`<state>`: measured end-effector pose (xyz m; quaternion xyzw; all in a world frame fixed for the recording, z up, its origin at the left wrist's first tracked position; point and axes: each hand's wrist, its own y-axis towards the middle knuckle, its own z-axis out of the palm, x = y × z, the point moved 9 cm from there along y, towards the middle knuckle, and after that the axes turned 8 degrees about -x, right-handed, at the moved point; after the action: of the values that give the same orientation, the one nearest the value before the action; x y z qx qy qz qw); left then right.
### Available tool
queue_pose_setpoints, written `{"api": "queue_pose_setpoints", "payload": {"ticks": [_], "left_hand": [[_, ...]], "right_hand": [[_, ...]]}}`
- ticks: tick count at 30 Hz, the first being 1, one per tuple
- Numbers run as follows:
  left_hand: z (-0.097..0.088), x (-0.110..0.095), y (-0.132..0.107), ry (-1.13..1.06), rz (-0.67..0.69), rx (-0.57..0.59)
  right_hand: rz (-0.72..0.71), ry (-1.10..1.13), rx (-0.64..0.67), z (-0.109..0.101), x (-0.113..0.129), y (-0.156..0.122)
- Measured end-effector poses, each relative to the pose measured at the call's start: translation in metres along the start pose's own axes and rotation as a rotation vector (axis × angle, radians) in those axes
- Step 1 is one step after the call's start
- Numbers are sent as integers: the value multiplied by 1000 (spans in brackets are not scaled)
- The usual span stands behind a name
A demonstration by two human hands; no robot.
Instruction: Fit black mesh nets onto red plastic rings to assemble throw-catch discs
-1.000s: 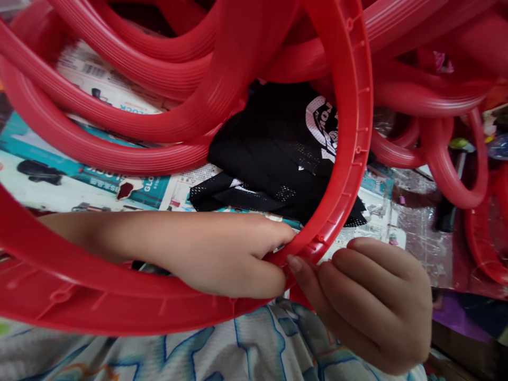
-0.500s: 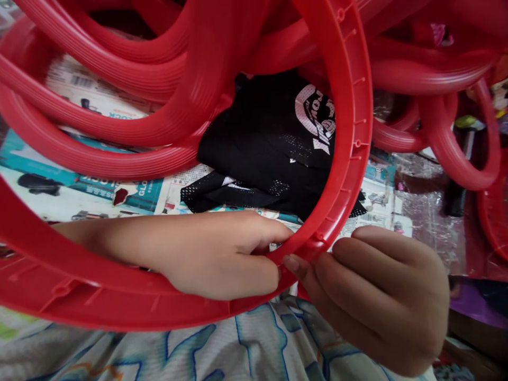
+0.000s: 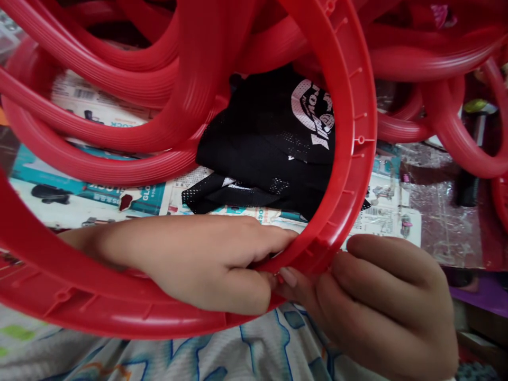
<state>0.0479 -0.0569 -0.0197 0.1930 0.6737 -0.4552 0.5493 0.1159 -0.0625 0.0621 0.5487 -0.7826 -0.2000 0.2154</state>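
Item: one ring (image 3: 359, 140), red moulded plastic, glossy, its flat face ribbed and studded with small pegs. It is held close over the lap, with the lower rim between both hands.

The left hand (image 3: 206, 264) reaches through the opening, fingers curled, pinching the rim from inside. The right hand (image 3: 381, 307) grips the same spot from outside, thumb pressed on, apparently steadying it.

Behind is a pile (image 3: 119, 69) of ridged red hoops. Below, black mesh cloth (image 3: 270, 143) lies on newspaper (image 3: 99, 196).

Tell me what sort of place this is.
Probably a small home workshop: many identical red plastic rings piled up, newspaper spread underneath, and a black mesh garment lying on it.
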Motion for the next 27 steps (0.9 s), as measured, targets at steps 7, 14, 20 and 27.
{"api": "queue_pose_setpoints", "payload": {"ticks": [7,14,20,27], "left_hand": [[1,4,2,47,-35,9],[0,8,1,77,-74,1],[2,9,-1,86,-99,53],[6,13,0,53,-135,99]], "right_hand": [[6,14,-32,-4,2,2],[215,147,-46,-6,-10,20],[192,156,-39,-4,-8,17],[127,168,42,5,0,0]]}}
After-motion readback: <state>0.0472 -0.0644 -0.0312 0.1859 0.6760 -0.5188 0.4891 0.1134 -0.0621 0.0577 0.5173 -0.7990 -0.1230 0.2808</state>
